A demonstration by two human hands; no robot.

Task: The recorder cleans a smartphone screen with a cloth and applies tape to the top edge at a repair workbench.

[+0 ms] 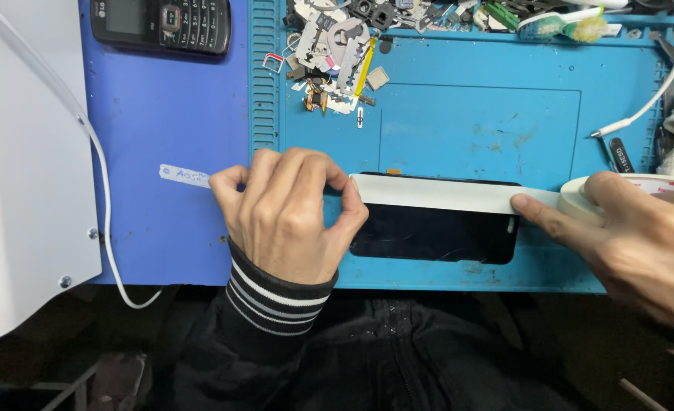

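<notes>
White tape strip [436, 194] runs lengthwise along the black phone's [436, 232] top edge, my left hand [287, 217] pinching its left end, my right hand [641, 243] gripping the tape roll [580, 196] at the phone's right.

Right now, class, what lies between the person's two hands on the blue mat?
In the head view, a white tape strip stretches from the left hand to the right hand, along the black phone.

bare blue mat [474, 122] above phone [436, 232], parts pile [333, 53] crowding top edge
</notes>
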